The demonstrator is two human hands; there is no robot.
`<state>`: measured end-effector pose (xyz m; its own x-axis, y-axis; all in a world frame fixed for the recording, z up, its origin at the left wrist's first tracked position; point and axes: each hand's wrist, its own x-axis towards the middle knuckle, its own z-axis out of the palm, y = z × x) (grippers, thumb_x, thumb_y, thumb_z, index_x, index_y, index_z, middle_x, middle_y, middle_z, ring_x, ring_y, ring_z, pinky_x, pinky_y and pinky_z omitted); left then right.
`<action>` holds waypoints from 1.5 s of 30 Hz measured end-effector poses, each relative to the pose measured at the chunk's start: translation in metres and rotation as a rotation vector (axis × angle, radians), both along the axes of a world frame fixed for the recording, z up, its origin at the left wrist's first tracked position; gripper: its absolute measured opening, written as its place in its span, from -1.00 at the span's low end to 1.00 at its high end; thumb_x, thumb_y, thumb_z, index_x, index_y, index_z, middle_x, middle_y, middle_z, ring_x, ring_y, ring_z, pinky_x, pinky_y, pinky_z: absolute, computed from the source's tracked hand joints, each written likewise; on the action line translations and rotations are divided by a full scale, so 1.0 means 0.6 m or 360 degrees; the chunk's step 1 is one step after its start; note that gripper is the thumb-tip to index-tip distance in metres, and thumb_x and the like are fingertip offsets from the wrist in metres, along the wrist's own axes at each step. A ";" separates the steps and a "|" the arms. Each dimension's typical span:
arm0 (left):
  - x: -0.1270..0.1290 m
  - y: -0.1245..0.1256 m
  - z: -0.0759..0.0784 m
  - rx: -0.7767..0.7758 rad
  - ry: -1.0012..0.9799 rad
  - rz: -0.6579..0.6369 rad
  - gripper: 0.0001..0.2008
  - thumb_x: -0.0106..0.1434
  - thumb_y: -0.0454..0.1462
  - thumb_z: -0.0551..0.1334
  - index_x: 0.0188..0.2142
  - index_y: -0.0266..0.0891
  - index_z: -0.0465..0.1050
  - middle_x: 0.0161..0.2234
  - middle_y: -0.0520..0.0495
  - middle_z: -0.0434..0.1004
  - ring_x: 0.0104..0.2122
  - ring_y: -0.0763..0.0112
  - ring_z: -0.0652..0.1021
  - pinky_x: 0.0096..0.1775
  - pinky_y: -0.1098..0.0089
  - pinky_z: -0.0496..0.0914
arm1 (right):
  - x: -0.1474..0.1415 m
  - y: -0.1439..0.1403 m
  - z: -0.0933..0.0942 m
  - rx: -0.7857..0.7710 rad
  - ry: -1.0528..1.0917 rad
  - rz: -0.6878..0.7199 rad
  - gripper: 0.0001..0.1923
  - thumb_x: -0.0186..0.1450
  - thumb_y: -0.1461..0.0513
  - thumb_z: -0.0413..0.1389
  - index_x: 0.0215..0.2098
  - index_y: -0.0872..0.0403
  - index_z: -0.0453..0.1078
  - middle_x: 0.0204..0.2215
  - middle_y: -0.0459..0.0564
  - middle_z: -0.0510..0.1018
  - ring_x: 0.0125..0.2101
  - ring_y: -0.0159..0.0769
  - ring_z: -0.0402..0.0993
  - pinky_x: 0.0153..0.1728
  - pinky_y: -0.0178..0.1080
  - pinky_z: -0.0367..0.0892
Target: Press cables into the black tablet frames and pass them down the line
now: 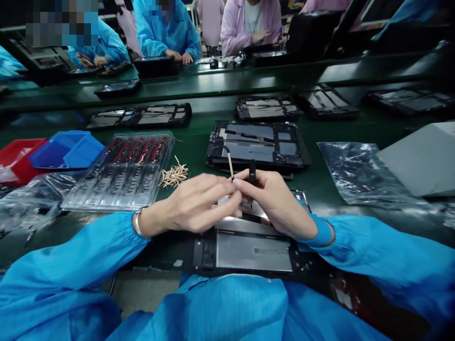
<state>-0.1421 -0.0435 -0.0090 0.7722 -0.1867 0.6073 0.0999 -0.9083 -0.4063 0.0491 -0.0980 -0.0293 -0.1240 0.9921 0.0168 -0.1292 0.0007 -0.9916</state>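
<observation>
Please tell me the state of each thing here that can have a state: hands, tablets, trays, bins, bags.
Left hand: fingers pinched, meeting the right hand over the near tablet.
Right hand: shut on a thin stick and a black tool.
Near tablet: back open, insides showing.
Far tablet: open, lying flat.
Clear tray: partly filled.
Blue bin: tilted on the red bin.
Bag: flat, crumpled.

A long dark green work table (pixel 199 137) runs across the room. Past it stands a second green table (pixel 220 80), shiny with light from above. People in blue coats (pixel 167 33) and pink coats (pixel 249 21) sit behind it.
</observation>
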 end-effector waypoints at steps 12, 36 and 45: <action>-0.005 -0.032 0.018 -0.0151 0.0157 0.0662 -0.80 0.43 -0.44 0.07 -0.25 -0.37 0.47 -0.33 -0.13 0.53 -0.36 0.36 0.52 -0.33 0.41 0.41 | 0.011 -0.001 -0.001 0.1049 -0.1021 -0.0031 -0.87 0.36 0.42 0.10 -0.26 0.15 0.47 -0.37 -0.10 0.49 -0.35 -0.45 0.41 -0.31 -0.36 0.25; -0.051 0.023 -0.011 -0.1539 -0.0003 0.0630 -0.71 0.45 -0.18 0.17 0.05 -0.26 0.53 -0.10 -0.17 0.55 -0.13 0.31 0.55 -0.09 0.33 0.44 | -0.003 -0.006 0.003 0.0233 -0.0459 -0.0067 -0.78 0.28 0.10 0.23 -0.35 0.09 0.54 -0.52 -0.09 0.48 -0.52 -0.41 0.32 -0.52 -0.32 0.22; 0.024 0.018 0.026 -0.2321 -0.0077 0.0359 -0.68 0.32 -0.15 0.24 -0.48 -0.32 0.45 -0.54 0.07 0.30 -0.48 0.54 0.32 -0.45 0.48 0.13 | 0.021 0.009 0.009 0.0556 -0.0704 -0.0185 -0.75 0.36 0.12 0.18 -0.07 0.07 0.53 -0.30 -0.07 0.58 -0.32 -0.35 0.44 -0.27 -0.27 0.33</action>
